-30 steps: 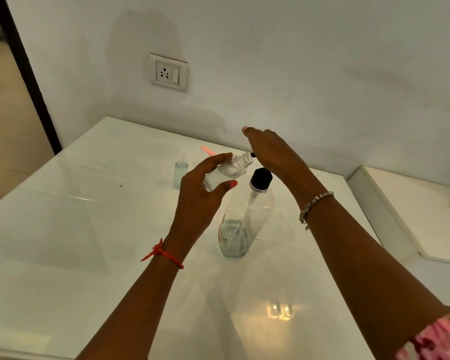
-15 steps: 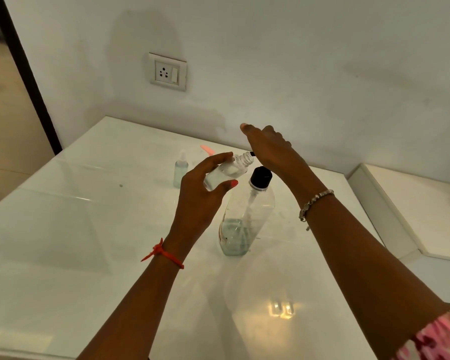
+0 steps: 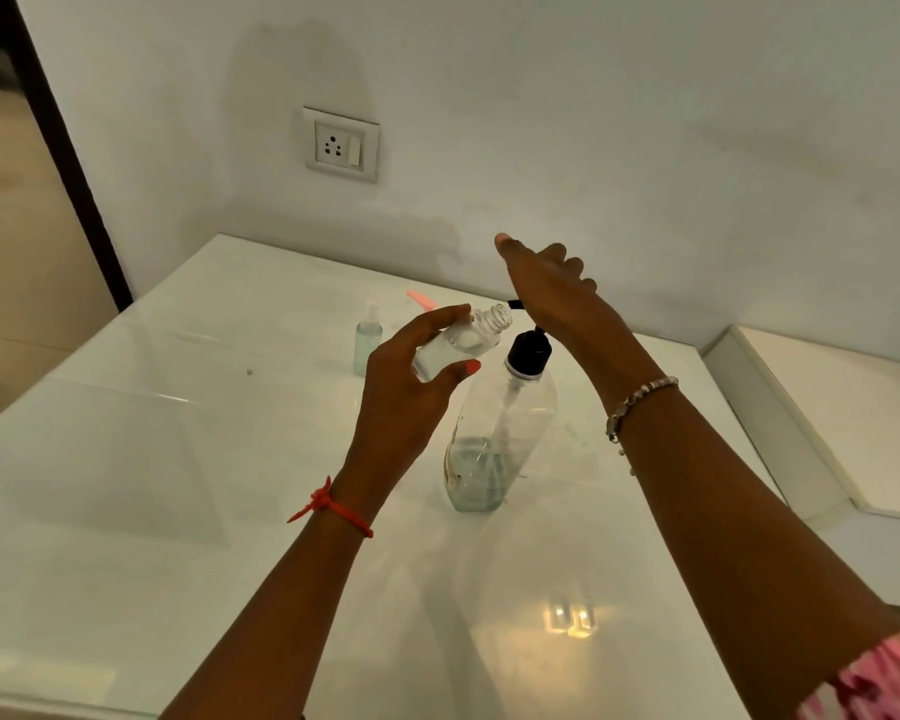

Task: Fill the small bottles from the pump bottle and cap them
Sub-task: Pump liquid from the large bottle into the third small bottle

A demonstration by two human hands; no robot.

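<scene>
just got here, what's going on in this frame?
The left hand holds an uncapped small bottle tilted, mouth at the pump bottle's spout. The right hand rests flat over its black pump top. The pump bottle stands on the table, liquid low. A second small bottle stands farther back.

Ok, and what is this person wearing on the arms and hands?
A red thread is knotted round the left wrist, with its loose ends sticking out. A silver beaded bracelet circles the right wrist, and a short chain dangles from it. The left thumbnail is painted coral. A pink patterned sleeve shows at the right upper arm. Both forearms are uncovered.
</scene>
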